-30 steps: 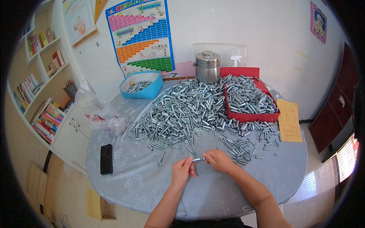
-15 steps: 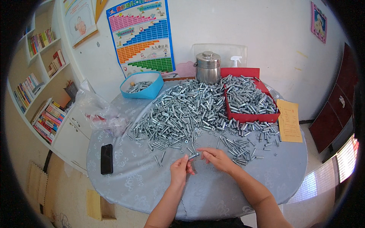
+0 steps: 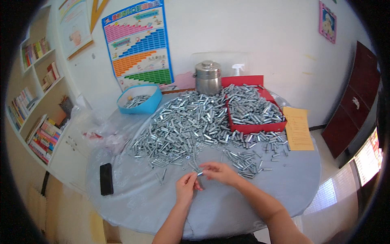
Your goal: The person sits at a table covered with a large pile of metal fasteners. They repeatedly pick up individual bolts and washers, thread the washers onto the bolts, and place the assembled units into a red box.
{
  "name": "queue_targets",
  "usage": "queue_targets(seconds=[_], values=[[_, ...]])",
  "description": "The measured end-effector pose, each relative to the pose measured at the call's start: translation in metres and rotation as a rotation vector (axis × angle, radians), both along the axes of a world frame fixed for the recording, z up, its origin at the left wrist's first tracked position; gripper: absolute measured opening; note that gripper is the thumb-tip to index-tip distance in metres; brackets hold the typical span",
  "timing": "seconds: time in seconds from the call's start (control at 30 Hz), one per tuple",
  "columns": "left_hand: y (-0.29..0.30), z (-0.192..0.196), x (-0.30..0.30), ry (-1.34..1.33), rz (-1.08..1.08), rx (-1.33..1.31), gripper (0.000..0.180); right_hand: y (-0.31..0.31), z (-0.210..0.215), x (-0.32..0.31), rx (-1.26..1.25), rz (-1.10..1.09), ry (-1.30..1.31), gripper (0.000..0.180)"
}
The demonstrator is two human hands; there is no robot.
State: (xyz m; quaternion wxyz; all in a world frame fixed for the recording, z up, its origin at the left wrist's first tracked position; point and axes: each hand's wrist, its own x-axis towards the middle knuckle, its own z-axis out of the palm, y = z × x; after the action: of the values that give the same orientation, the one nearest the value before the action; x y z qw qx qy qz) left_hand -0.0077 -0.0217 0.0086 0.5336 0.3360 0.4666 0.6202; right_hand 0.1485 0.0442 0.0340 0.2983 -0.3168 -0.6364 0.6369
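Note:
Between the thumb and fingers of my left hand (image 3: 187,188) is a small silver metal bolt (image 3: 200,174), pointing up and to the right. My right hand (image 3: 219,173) meets it from the other side, its thumb and curled fingers closed at the bolt's far end. Fingers cover much of the piece, so whether a nut or sleeve sits on it cannot be seen. Just beyond my hands spreads a large heap of loose silver bolts and sleeves (image 3: 174,126). A smaller scatter of the same pieces (image 3: 243,160) lies beyond my right hand.
A red box (image 3: 258,128) full of metal pieces stands at the back right, beside a yellow paper sheet (image 3: 300,132). Behind the heap are a steel pot (image 3: 208,79) and a blue bin (image 3: 148,106). On the left lie a black phone (image 3: 106,179) and a plastic bag (image 3: 101,134).
The whole view has shifted, so the table sits slightly lower and further left. My right hand has closed in from beside the bolt onto its end; my left hand keeps its pinch.

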Motion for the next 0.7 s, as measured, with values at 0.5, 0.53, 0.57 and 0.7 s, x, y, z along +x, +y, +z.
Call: queue_targets(seconds=[0.5, 0.53, 0.57, 0.7], values=[[0.003, 0.010, 0.001, -0.037, 0.049, -0.027, 0.024, 0.161, 0.013, 0.166, 0.336, -1.121, 0.320, 0.027], [0.002, 0.010, 0.000, -0.040, 0.058, -0.030, 0.024, 0.170, 0.016, 0.175, 0.401, -1.212, 0.165, 0.028], [0.002, 0.009, -0.001, -0.043, 0.062, -0.032, 0.023, 0.176, 0.017, 0.183, 0.438, -1.224, 0.099, 0.031], [0.004, 0.007, -0.004, -0.052, 0.067, -0.036, 0.023, 0.192, 0.019, 0.184, 0.554, -1.236, -0.145, 0.040]])
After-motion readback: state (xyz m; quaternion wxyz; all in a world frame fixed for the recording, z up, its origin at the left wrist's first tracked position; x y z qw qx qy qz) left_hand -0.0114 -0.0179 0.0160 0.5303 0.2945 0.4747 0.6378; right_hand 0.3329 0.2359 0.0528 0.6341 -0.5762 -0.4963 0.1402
